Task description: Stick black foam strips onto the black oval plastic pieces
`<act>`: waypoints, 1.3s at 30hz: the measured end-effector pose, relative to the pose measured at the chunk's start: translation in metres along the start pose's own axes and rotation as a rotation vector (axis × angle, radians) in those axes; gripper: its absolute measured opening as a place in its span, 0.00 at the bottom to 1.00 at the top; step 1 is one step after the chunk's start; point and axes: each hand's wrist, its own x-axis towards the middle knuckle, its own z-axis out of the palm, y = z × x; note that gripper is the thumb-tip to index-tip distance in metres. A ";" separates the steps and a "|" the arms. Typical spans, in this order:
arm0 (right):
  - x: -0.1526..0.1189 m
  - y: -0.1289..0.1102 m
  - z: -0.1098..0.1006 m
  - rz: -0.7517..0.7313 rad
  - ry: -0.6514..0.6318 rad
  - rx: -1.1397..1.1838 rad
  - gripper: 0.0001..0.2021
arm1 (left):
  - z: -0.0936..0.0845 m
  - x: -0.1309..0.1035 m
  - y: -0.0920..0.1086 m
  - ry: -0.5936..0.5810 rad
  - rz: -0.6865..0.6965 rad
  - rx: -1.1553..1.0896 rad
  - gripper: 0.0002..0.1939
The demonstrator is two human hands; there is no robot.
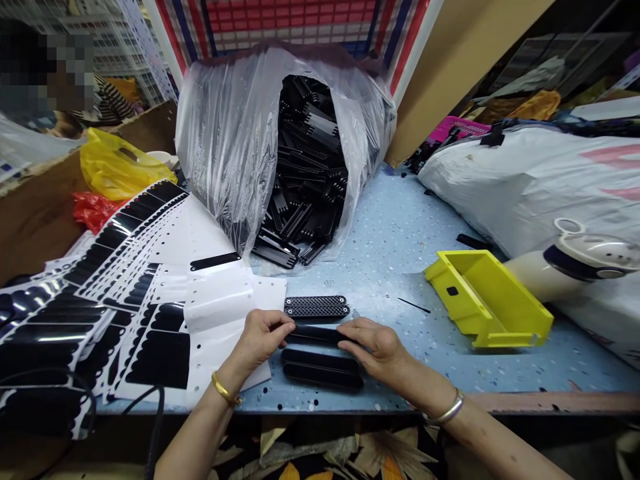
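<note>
A thin black strip [317,335] with rounded ends is stretched level between my two hands. My left hand [263,337] pinches its left end between thumb and fingertips. The right end is gripped between thumb and fingers of my right hand [373,340]. Just beyond the strip lies a black plastic piece [317,307] with a textured lattice face and small holes at its ends. A smooth black piece [323,371], made of two long rounded halves side by side, rests nearer the table edge. White backing sheets with black strips [157,353] spread out to my left.
A clear plastic bag [230,133] full of black comb-like parts [310,167] stands at the back. On the right are a yellow bin [500,300], a white bottle [565,260] and a large white sack [525,173]. A yellow bag [123,167] lies left; another person [110,100] sits beyond.
</note>
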 end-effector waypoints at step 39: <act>-0.010 0.017 -0.013 0.413 0.285 0.186 0.15 | -0.001 -0.003 -0.001 0.015 0.087 0.098 0.13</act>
